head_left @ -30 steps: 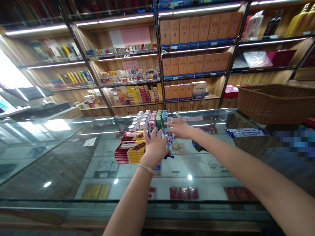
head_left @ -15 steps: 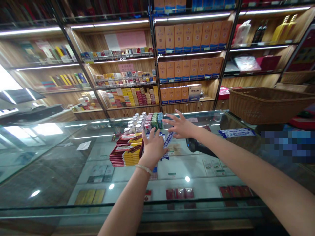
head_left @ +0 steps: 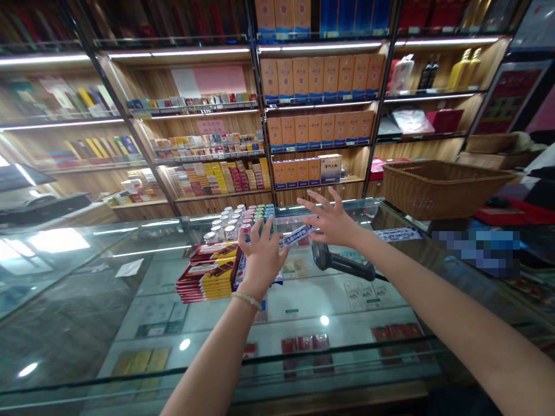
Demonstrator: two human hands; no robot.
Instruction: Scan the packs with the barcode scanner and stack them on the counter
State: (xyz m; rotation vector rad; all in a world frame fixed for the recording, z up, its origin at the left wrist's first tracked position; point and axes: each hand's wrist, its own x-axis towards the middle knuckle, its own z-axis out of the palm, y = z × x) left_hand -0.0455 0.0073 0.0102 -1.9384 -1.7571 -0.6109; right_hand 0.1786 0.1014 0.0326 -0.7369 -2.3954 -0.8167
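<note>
A blue-and-white stick pack of sweets [head_left: 297, 236] lies slanted between my two hands. My right hand [head_left: 333, 224] pinches its right end between thumb and forefinger, the other fingers spread. My left hand [head_left: 262, 257], with a beaded bracelet on the wrist, has its fingers apart over more blue stick packs [head_left: 276, 282], partly hidden beneath it. The other end of the held pack is near my left thumb; contact there is unclear. Left of that hand stand stacked red-and-yellow chocolate bars [head_left: 208, 274]. Behind them are rows of small clear, pink and green bottles [head_left: 228, 219].
A black handheld scanner [head_left: 342, 263] lies on the glass counter [head_left: 312, 294] below my right hand. More blue stick packs [head_left: 396, 233] lie to the right, before a wicker basket [head_left: 442, 193]. A paper slip [head_left: 130, 267] is at left. Stocked shelves line the back wall.
The stick pack has turned flatter and shifted away from the pile, along with my right hand. My view has swung slightly right, exposing more of the scanner.
</note>
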